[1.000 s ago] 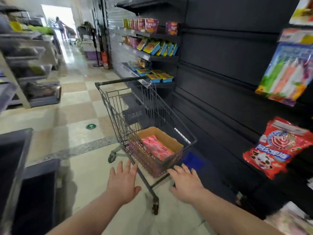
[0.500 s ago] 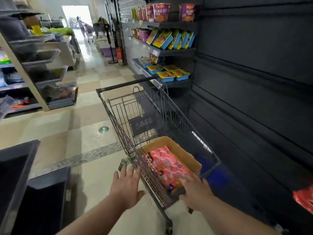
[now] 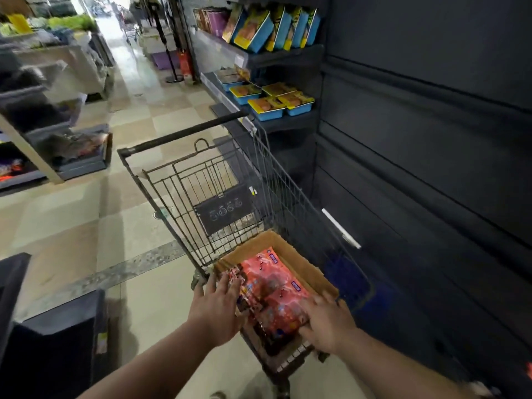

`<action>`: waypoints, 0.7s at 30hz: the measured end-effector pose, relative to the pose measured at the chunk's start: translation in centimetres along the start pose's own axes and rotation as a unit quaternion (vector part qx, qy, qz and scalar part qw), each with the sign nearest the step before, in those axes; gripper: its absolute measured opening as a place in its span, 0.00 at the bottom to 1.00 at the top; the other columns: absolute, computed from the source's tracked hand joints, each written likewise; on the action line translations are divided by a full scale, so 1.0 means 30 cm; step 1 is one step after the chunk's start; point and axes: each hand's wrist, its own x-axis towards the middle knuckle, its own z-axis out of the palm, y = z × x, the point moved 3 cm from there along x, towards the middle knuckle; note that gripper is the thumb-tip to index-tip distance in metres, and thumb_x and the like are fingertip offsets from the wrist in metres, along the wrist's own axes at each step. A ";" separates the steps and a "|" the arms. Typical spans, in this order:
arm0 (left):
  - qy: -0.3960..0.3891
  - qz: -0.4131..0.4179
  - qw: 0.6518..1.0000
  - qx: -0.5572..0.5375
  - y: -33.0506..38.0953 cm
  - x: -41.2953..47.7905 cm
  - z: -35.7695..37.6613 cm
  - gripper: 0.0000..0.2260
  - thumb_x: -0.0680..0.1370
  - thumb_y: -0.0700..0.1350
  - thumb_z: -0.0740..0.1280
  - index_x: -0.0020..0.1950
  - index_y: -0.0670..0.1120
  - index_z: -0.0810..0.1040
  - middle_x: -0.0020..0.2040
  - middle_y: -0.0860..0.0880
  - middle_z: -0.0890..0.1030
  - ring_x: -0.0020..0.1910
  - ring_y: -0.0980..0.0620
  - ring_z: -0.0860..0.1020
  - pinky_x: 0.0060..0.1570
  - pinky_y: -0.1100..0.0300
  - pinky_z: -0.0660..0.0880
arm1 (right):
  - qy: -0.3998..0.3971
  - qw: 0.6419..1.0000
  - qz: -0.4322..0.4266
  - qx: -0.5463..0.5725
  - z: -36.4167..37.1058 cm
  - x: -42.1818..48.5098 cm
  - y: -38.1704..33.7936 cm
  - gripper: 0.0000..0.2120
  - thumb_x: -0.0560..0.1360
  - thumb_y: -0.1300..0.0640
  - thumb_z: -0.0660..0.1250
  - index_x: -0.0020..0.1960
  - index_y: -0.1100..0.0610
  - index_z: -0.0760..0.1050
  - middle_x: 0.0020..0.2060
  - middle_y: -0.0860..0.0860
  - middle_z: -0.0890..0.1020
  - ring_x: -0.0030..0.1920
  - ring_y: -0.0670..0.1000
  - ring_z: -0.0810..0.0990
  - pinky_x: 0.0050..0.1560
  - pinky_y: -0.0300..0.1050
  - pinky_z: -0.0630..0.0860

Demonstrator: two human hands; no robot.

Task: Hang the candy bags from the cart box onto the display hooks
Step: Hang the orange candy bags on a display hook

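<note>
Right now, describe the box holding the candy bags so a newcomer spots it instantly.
Find the wire shopping cart parked beside the dark wall. At its near end sits an open brown cardboard box, the only carton in the cart, filled with red candy bags.

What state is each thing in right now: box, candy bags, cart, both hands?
cardboard box: open-topped, sitting in the cart basket
candy bags: lying flat in the box, none lifted out
cart: standing beside the dark wall, handle untouched
left hand: fingers spread, at the bags' left edge
right hand: resting on the bags, grip not visible
</note>
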 end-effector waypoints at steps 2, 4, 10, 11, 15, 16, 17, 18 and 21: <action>-0.015 0.014 1.000 0.010 -0.004 0.062 0.008 0.36 0.79 0.62 0.53 0.79 0.48 0.41 0.80 0.42 0.44 0.78 0.39 0.43 0.74 0.41 0.46 | -0.006 1.000 0.009 0.025 0.001 0.032 0.016 0.30 0.77 0.43 0.60 0.76 0.44 0.54 0.76 0.49 0.58 0.77 0.57 0.53 0.75 0.61 0.50; -0.030 0.029 0.999 0.018 -0.008 0.134 0.021 0.36 0.79 0.62 0.53 0.79 0.47 0.41 0.80 0.43 0.43 0.78 0.40 0.42 0.75 0.41 0.45 | -0.012 0.999 0.023 0.046 0.009 0.070 0.025 0.30 0.78 0.44 0.60 0.76 0.45 0.53 0.76 0.49 0.56 0.77 0.56 0.52 0.75 0.62 0.48; -0.062 0.099 0.993 0.024 -0.040 0.394 0.045 0.38 0.77 0.62 0.58 0.79 0.49 0.45 0.80 0.44 0.47 0.78 0.40 0.46 0.75 0.42 0.49 | -0.042 0.988 0.100 0.110 0.038 0.205 0.033 0.30 0.77 0.47 0.61 0.76 0.45 0.54 0.74 0.50 0.62 0.72 0.56 0.65 0.70 0.54 0.64; -0.070 0.110 0.991 0.027 -0.053 0.442 0.043 0.38 0.77 0.62 0.59 0.79 0.49 0.45 0.80 0.45 0.47 0.78 0.40 0.46 0.75 0.42 0.48 | -0.051 0.984 0.116 0.123 0.048 0.229 0.033 0.31 0.77 0.46 0.61 0.76 0.45 0.53 0.73 0.51 0.63 0.71 0.57 0.67 0.69 0.53 0.66; -0.108 0.147 0.982 0.041 -0.119 0.642 0.051 0.37 0.78 0.62 0.58 0.79 0.49 0.44 0.80 0.45 0.47 0.78 0.41 0.46 0.74 0.42 0.46 | -0.103 0.966 0.184 0.152 0.090 0.341 0.025 0.31 0.78 0.45 0.60 0.77 0.45 0.50 0.73 0.51 0.63 0.70 0.57 0.68 0.66 0.51 0.69; -0.114 0.153 0.981 0.042 -0.137 0.693 0.058 0.37 0.77 0.62 0.58 0.79 0.50 0.44 0.80 0.46 0.48 0.78 0.41 0.47 0.74 0.42 0.47 | -0.109 0.960 0.200 0.162 0.103 0.371 0.022 0.32 0.78 0.45 0.59 0.77 0.45 0.49 0.72 0.52 0.64 0.70 0.56 0.68 0.65 0.50 0.69; -0.119 0.159 0.979 0.041 -0.153 0.743 0.071 0.37 0.77 0.62 0.58 0.80 0.50 0.45 0.80 0.46 0.49 0.78 0.41 0.49 0.74 0.42 0.48 | -0.113 0.954 0.215 0.175 0.121 0.399 0.018 0.32 0.78 0.45 0.59 0.77 0.45 0.48 0.72 0.52 0.65 0.69 0.55 0.68 0.65 0.49 0.70; -0.127 0.164 0.977 0.039 -0.169 0.791 0.088 0.38 0.77 0.63 0.58 0.80 0.50 0.45 0.80 0.46 0.50 0.78 0.41 0.50 0.74 0.42 0.49 | -0.119 0.947 0.228 0.192 0.143 0.426 0.013 0.33 0.78 0.46 0.59 0.78 0.46 0.48 0.71 0.53 0.65 0.69 0.55 0.69 0.65 0.49 0.70; -0.154 0.180 0.970 0.055 -0.201 0.910 0.153 0.39 0.76 0.63 0.59 0.79 0.51 0.43 0.80 0.46 0.49 0.78 0.41 0.52 0.74 0.43 0.51 | -0.141 0.921 0.260 0.251 0.229 0.495 -0.012 0.33 0.78 0.47 0.60 0.78 0.47 0.48 0.72 0.53 0.64 0.70 0.55 0.67 0.68 0.47 0.69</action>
